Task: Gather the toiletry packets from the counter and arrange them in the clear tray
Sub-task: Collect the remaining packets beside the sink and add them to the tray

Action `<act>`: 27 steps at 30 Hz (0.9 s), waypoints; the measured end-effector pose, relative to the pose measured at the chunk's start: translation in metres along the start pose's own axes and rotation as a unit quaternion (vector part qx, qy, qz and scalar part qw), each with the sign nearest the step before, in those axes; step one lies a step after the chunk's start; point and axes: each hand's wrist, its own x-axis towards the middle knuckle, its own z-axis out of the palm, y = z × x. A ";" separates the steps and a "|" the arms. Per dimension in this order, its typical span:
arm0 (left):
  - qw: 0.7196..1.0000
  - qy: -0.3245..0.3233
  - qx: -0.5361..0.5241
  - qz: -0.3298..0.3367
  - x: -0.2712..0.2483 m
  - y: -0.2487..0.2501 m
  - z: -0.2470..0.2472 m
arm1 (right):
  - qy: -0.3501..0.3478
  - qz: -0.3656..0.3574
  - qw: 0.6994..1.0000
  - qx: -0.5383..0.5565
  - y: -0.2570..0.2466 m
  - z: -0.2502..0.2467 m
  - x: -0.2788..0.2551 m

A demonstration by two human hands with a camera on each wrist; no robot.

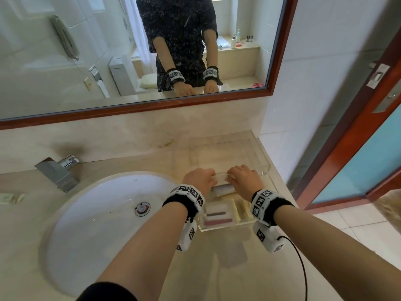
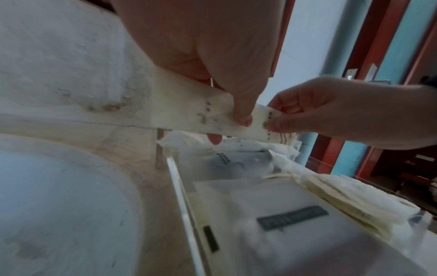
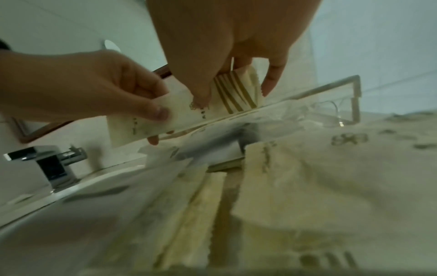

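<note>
A long cream packet [image 2: 184,110] with dark print and gold stripes is held level just above the clear tray [image 1: 225,228]. My left hand [image 2: 229,128] pinches its left part between thumb and fingers. Gripping the striped end is my right hand [image 3: 236,93]. In the head view the left hand [image 1: 201,179] and the right hand [image 1: 245,181] meet over the tray's far end, hiding most of the packet. Several white and cream packets [image 1: 217,213] lie flat in the tray, and others stand on edge along its right side [image 2: 343,201].
The tray sits on a beige counter right of a white sink [image 1: 97,213] with a chrome faucet [image 1: 58,174]. A wider clear tray [image 1: 268,168] stands behind it against the wall. One packet [image 1: 10,197] lies at the counter's far left. A red-framed door [image 1: 347,148] is at the right.
</note>
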 end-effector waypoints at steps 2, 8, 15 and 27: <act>1.000 -0.007 -0.010 -0.011 0.001 -0.007 0.000 | -0.022 0.031 0.999 0.008 0.006 0.000 0.001; 0.999 0.030 -0.041 -0.008 -0.001 -0.007 0.013 | -0.039 0.088 0.995 0.033 0.019 -0.005 0.004; 0.996 0.073 0.027 -0.043 -0.001 -0.006 0.025 | -0.045 0.116 0.992 -0.003 0.020 -0.003 0.004; 0.995 0.065 -0.053 -0.055 -0.008 -0.019 0.025 | -0.064 0.101 0.992 -0.028 0.029 0.001 -0.007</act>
